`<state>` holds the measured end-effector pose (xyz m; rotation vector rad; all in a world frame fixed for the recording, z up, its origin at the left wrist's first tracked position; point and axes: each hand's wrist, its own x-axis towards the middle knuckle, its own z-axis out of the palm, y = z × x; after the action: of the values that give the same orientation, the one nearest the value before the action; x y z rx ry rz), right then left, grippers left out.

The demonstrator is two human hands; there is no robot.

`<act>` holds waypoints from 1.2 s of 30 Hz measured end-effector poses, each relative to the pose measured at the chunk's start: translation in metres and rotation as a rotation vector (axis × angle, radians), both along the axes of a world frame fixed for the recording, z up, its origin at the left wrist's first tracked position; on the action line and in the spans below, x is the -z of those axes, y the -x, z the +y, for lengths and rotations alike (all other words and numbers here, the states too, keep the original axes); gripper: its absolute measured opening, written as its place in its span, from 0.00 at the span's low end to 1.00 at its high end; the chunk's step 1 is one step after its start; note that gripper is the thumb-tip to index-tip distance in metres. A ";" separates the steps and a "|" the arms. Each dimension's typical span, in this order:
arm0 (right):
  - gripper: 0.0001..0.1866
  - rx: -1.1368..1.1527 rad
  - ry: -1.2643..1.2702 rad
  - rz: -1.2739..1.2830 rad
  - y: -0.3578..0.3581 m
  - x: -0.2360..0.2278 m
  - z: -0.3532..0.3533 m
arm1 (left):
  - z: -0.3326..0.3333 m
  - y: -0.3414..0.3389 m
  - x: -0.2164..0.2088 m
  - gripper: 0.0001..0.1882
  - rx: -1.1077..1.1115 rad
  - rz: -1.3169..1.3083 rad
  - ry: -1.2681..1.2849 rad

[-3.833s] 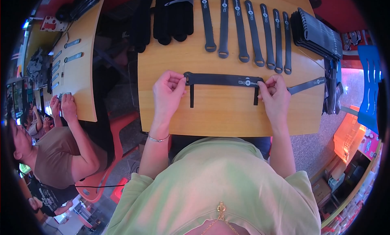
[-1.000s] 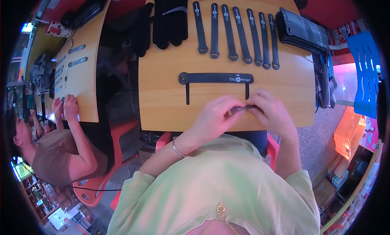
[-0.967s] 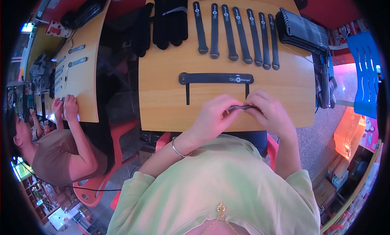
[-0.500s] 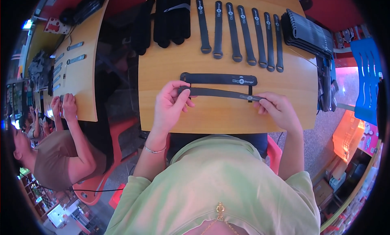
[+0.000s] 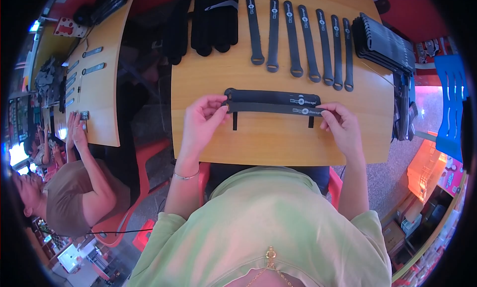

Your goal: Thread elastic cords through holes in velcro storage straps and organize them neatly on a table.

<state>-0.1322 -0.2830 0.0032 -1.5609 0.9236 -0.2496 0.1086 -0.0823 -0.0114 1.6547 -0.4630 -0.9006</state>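
Observation:
A dark grey hook-and-loop strap [image 5: 268, 107] with printing near its right end stretches level between my hands. My left hand [image 5: 202, 120] pinches its left end between thumb and fingers, and my right hand [image 5: 344, 128] pinches the right end. Just beyond it, and partly covered by it, lies a similar strap or stack of straps [image 5: 266, 95] with a rounded loop end at the left. Two narrow black strips, a left one [image 5: 235, 121] and a right one [image 5: 311, 121], stick out toward me from under the held strap.
Several loop-ended straps [image 5: 290, 38] lie in a row at the back of the wooden table [image 5: 268, 145]. Black rolled bundles [image 5: 217, 26] are at back left, a stack of dark straps [image 5: 387, 43] at back right. On the left, a co-worker [image 5: 82, 187] sits at another table [image 5: 107, 101].
The held strap has turned its printed face up and moved against the strap beyond it, partly covering it. The co-worker's hands have shifted.

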 end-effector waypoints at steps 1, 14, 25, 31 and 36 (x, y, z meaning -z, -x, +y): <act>0.07 0.012 0.007 -0.007 0.000 0.003 0.000 | -0.002 -0.001 0.001 0.08 -0.036 -0.021 0.005; 0.07 0.113 0.031 -0.121 -0.008 0.019 0.003 | -0.007 -0.004 0.011 0.05 -0.088 -0.072 -0.008; 0.07 0.137 0.066 -0.134 -0.007 0.024 0.005 | -0.011 -0.002 0.014 0.05 -0.122 -0.118 -0.031; 0.08 0.143 0.051 -0.136 -0.007 0.025 0.005 | -0.012 0.000 0.016 0.04 -0.134 -0.129 -0.042; 0.07 0.143 0.052 -0.125 -0.008 0.024 0.006 | -0.012 0.000 0.016 0.04 -0.137 -0.153 -0.057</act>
<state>-0.1241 -0.2772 -0.0209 -1.5107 0.9368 -0.4711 0.1088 -0.0947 -0.0276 1.7925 -0.4250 -0.6954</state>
